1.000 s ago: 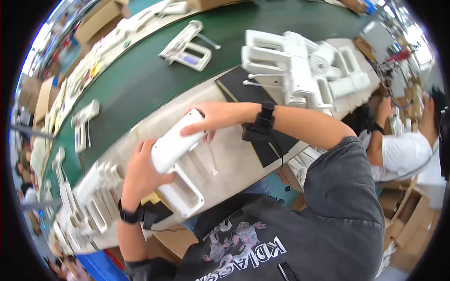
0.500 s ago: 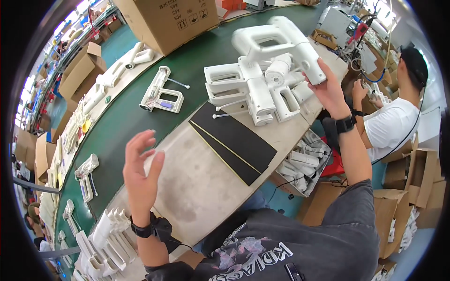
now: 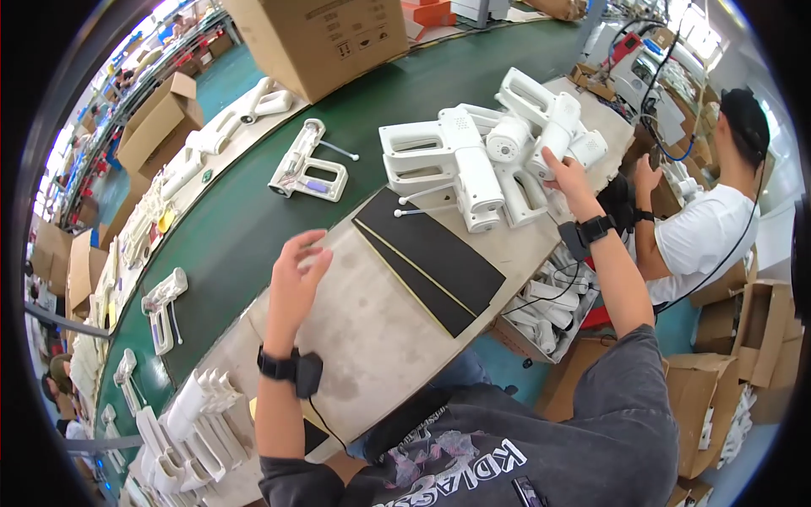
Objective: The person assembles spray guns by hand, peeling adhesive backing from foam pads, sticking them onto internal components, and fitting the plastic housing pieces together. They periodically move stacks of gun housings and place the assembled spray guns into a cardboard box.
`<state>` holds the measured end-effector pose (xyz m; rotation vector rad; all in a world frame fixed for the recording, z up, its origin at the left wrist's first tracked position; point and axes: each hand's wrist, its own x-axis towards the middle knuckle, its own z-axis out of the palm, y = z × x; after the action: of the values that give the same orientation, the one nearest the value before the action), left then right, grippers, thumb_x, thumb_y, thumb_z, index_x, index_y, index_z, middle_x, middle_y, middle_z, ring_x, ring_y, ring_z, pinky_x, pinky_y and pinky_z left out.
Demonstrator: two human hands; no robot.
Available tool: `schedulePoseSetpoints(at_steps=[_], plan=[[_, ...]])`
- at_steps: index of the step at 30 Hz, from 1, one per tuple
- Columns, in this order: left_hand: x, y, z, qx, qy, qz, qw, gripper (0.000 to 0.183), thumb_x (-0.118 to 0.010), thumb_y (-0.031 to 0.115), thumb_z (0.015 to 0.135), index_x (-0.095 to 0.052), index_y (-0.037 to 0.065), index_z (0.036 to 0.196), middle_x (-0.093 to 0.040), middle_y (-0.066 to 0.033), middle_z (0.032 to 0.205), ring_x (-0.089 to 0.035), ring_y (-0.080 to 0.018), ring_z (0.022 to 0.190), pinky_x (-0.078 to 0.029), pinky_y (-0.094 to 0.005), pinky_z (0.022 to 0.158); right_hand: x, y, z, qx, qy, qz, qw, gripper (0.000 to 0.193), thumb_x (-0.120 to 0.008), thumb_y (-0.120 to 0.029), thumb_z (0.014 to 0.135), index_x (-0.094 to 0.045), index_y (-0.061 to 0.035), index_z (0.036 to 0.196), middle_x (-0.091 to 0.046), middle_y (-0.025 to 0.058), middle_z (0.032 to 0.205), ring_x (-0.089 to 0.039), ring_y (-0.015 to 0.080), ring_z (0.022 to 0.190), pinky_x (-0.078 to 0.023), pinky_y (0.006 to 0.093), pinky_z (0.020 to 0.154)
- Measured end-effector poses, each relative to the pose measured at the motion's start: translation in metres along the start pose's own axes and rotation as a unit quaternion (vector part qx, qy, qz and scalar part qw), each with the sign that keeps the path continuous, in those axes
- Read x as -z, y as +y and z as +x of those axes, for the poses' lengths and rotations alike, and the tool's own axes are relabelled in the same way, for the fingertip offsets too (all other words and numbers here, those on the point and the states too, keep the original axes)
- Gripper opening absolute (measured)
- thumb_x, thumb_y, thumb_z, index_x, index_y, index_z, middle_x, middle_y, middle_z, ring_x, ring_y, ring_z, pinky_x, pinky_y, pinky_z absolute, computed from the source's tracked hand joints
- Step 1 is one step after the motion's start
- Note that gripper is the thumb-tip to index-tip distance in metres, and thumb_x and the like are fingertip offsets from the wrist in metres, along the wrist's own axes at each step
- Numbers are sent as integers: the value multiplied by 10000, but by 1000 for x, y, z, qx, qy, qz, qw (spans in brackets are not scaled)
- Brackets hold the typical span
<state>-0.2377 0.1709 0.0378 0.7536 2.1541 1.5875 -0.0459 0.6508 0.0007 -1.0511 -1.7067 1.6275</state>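
Note:
A pile of white plastic device bodies with loop handles lies at the far right of the bench. My right hand is closed around the barrel end of one white device body, which rests on or just above the others. My left hand hangs over the pale bench top, fingers apart and curved, with nothing in it. Between the hands lie two overlapping black pads with yellowish edges. Thin white rods with ball tips stick out from the pile over the pads.
An open half-housing showing inner parts lies on the green conveyor belt. More white housings stand in a row at lower left. A large carton sits beyond. At right, a person works beside a box of white parts.
My right hand has lowered the white device body onto or near the pile and turned it. My left hand has moved right, staying open.

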Motion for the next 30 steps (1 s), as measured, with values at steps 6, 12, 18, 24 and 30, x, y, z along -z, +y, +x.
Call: schedulePoseSetpoints(at_steps=[6, 12, 18, 24, 30], plan=[[-16, -73, 127, 180, 130, -39, 974, 799, -823, 415, 825, -478, -69, 1359, -593, -184, 1292, -603, -242, 1160, -508, -375, 940, 66, 14, 6, 49, -7, -119, 992, 713, -736, -390, 921, -506, 87, 1399, -642, 92, 1070, -629, 136, 813, -549, 285, 691], [-48, -93, 227, 372, 211, 139, 893, 1284, -781, 761, 631, -373, -183, 1400, -389, -251, 1449, -387, -367, 1315, -379, -439, 1102, 39, -29, -97, 195, -52, -153, 968, 411, -627, -157, 1005, -554, 22, 1368, -642, 66, 1231, -599, 99, 868, -504, 258, 804], [-95, -39, 255, 498, 343, 93, 791, 1376, -906, 600, 612, -133, -59, 1540, -362, -114, 1427, -409, -243, 1302, -383, -407, 1038, 6, -53, -212, 149, -135, -103, 974, 256, -612, -127, 1000, -605, 2, 1222, -594, 7, 895, -570, 82, 833, -456, 223, 763], [-88, -57, 260, 471, 382, 140, 783, 910, -870, 337, 584, -360, 51, 1281, -428, -95, 1286, -487, -251, 1224, -453, -398, 989, -22, -26, -228, 149, -204, -106, 962, 287, -647, 3, 921, -636, 7, 1207, -633, 64, 1116, -604, 129, 893, -488, 263, 826], [11, -77, 212, 378, 314, 196, 849, 1176, -868, 447, 578, -254, -114, 1410, -388, -226, 1390, -398, -362, 1312, -391, -448, 1106, -93, -39, -197, 266, -191, -159, 931, 294, -637, 1, 933, -624, 18, 1226, -638, 81, 1147, -597, 136, 949, -487, 270, 846]])
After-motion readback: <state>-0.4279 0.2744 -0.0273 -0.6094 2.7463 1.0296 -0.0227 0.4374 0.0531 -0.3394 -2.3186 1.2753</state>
